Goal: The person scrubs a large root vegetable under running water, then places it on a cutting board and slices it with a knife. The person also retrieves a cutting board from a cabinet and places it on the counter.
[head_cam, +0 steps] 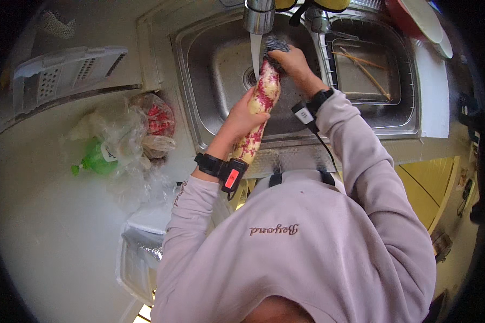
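A long sweet potato [265, 92], patchy with pink-red skin and pale yellow flesh, slants over the left sink basin [231, 52]. My left hand [246, 117] is wrapped around its middle, the thumb lying across the top. Against its far end, my right hand [293, 62] presses a grey scouring pad [275, 45], probably steel wool. Water [256, 54] runs from the metal faucet [259, 18] just left of that end. The near end of the sweet potato lies beside my left wrist. Part of the drain [250, 77] shows behind it.
In the right basin a metal tray [365, 91] holds several wooden chopsticks [372, 76]. Plastic bags [123, 125] and a green bottle [99, 156] lie on the left counter. A white rack [68, 76] stands farther left. Red and white dishes [422, 20] lean at the back right.
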